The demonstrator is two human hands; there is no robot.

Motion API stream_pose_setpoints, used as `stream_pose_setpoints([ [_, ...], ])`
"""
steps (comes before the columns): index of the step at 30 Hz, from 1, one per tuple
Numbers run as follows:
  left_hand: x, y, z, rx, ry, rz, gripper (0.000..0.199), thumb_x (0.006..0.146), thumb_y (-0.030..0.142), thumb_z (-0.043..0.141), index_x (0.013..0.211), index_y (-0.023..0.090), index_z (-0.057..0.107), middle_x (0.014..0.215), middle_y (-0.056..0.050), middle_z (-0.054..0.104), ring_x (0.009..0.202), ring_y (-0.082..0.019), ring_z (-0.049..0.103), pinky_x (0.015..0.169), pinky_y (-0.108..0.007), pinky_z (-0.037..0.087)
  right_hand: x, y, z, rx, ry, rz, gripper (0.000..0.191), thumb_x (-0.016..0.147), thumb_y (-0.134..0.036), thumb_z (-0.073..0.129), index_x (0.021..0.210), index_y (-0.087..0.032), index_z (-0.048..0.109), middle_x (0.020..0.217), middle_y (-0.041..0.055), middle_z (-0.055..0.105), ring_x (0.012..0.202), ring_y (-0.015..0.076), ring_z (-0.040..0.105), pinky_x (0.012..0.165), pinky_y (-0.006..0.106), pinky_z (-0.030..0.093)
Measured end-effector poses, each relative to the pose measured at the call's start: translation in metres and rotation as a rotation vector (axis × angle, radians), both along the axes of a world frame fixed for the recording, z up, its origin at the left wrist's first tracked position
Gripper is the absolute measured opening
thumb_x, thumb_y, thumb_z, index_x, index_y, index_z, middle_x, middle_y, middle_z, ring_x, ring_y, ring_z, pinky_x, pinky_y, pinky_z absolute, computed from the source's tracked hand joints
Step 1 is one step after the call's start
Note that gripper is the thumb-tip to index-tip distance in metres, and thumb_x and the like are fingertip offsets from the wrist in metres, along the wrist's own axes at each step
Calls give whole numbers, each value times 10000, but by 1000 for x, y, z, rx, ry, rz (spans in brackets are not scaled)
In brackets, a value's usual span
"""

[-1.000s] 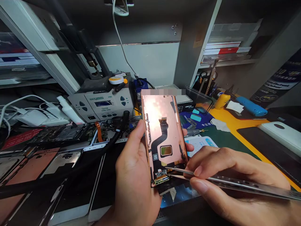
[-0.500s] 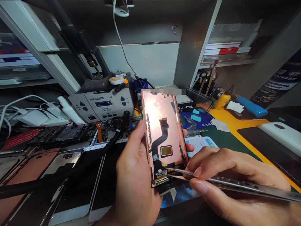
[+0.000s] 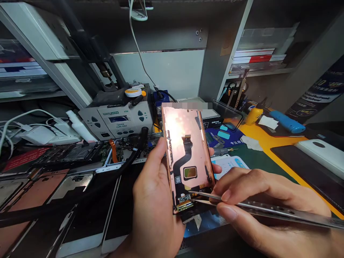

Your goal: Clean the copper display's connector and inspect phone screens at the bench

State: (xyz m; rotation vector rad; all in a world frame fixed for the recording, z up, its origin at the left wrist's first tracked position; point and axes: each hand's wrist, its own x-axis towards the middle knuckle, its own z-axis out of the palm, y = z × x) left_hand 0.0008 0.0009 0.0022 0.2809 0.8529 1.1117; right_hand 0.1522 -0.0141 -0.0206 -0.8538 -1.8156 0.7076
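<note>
A phone screen panel [image 3: 199, 154] with a shiny copper-coloured back stands tilted in my left hand [image 3: 156, 197], thumb on its left edge and fingertips showing at its right edge. A black flex cable [image 3: 178, 165] runs down the panel's back to a strip of small components [image 3: 185, 198] near the lower end. My right hand [image 3: 258, 204] pinches metal tweezers [image 3: 268, 210] between thumb and fingers. The tweezers' two tips are apart, over the right part of the component strip; whether they touch it I cannot tell.
Behind the panel stands a grey soldering station [image 3: 120, 120], its thick black hose [image 3: 120, 172] crossing the left side. Several phone panels [image 3: 72, 186] lie at the left. At the right are a black phone [image 3: 303, 168], a yellow bottle [image 3: 254, 115] and a blue tool [image 3: 287, 121].
</note>
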Motion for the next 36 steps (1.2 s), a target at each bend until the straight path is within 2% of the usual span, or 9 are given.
stream_pose_setpoints([
  [12,0,0,1,9,20,-8,552,917,532,362,1023,143,739,921,-122,757,725,-261,710,704,-372,589,0,-3,0,-4,20,-31,167,693,-54,734,730,-207,679,707,7,738,613,164,719,632,216,621],
  [21,-1,0,-1,49,-10,-1,557,904,552,392,943,130,753,863,-117,756,701,-249,703,676,-354,588,1,-1,0,-6,27,-28,155,694,-79,744,715,-213,669,705,-10,745,645,145,729,635,150,600],
  [27,-1,-1,-2,64,-64,5,529,906,546,405,852,149,750,787,-88,738,704,-241,693,719,-370,587,0,-2,3,-11,-3,-34,140,710,-99,740,716,-219,669,712,-12,747,647,147,730,635,149,598],
  [36,-1,0,-4,91,-88,-6,524,912,545,399,973,146,734,860,-96,736,766,-267,693,797,-426,569,0,-1,2,-1,-12,-46,135,714,-103,740,722,-218,669,707,-13,744,631,145,726,636,160,603],
])
